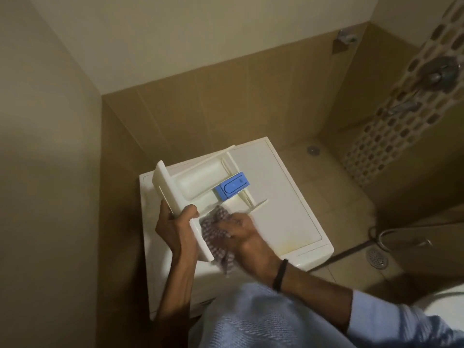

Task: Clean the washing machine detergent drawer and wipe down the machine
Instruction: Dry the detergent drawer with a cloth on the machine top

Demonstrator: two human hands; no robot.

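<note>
The white detergent drawer (193, 179) is out of the machine and held above the white washing machine top (281, 197). A blue insert (233, 185) sits in its middle compartment. My left hand (173, 227) grips the drawer's front panel at its near end. My right hand (241, 229) holds a checked cloth (216, 232) and presses it into the drawer's near compartment. The cloth's loose end hangs down below the drawer.
The machine stands in a narrow tiled corner, with a wall close on the left. To the right are a tiled floor with two drains (377, 257), a hose (391, 237), a tap (404, 106) and a perforated white mat (391, 116) hanging on the wall.
</note>
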